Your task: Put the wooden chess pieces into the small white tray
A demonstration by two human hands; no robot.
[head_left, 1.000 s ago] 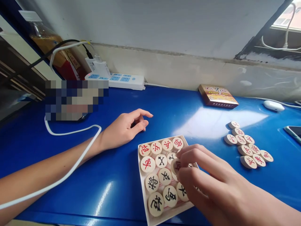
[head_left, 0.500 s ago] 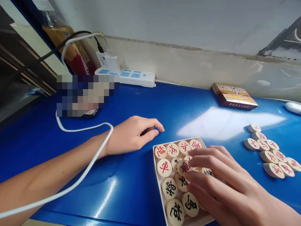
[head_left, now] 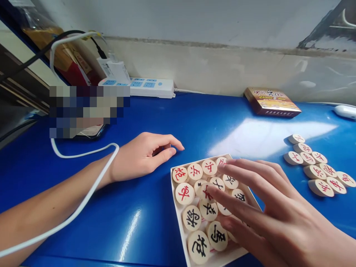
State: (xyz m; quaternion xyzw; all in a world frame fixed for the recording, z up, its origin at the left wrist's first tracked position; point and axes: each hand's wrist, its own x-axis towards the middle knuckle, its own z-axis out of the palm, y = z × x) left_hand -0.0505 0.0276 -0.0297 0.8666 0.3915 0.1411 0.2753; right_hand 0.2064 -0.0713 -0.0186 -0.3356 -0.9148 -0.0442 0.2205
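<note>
We are looking at a glossy blue surface (head_left: 83,226) set against a wall (head_left: 194,22), pale above and beige along its scuffed lower band; one white power strip (head_left: 139,88) lies along the far edge, with one white charger (head_left: 114,70) plugged into it; a glass bottle (head_left: 41,33) of amber liquid stands beyond the far left corner; a pixelated patch (head_left: 89,111) hides whatever lies near there. One white cable (head_left: 75,207) curves across the surface and over the left forearm (head_left: 55,193).

Near the front edge sits one shallow white cardboard tray (head_left: 175,211), square and slightly askew; in it lie round wooden xiangqi pieces (head_left: 191,218), flat discs with red or black carved characters; we count about fifteen showing, some overlapping, others perhaps under the hand. Ten more loose pieces (head_left: 314,172) lie in a cluster toward the right edge, beyond the tray; one printed cardboard box (head_left: 272,102) lies near the far edge.

The right hand (head_left: 269,215) is open, fingers spread over the tray, gripping nothing; we cannot tell whether its fingertips (head_left: 211,189) touch the pieces. The left hand (head_left: 141,157) rests loosely curled and empty on the surface, just left of the tray.
</note>
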